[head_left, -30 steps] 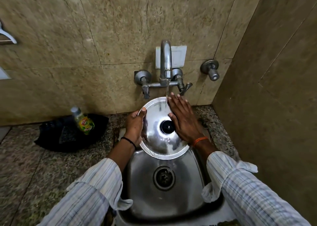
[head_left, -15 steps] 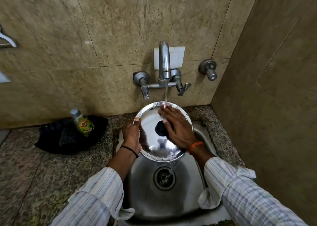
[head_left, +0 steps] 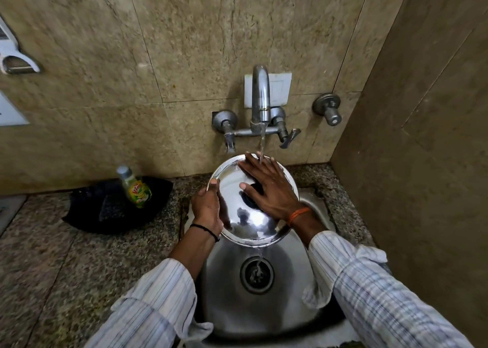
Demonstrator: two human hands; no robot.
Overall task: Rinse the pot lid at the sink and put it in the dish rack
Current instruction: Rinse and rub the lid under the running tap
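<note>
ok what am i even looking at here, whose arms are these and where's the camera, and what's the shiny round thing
There is no machine here. A person wears a wide-angle camera on the head, looking forward and down, so the two striped sleeves coming in from the bottom are the wearer's own arms.

The shiny round thing is a steel pot lid, held tilted over a steel sink. The left hand grips the lid's left rim. The right hand lies flat and open on the lid's face, covering most of its dark knob. Water runs from the wall tap onto the right hand's fingers and the lid, then drips off the lid's lower edge toward the drain.

On the speckled stone counter to the left lies a black tray with a green bottle in it. No dish rack is in view.
</note>
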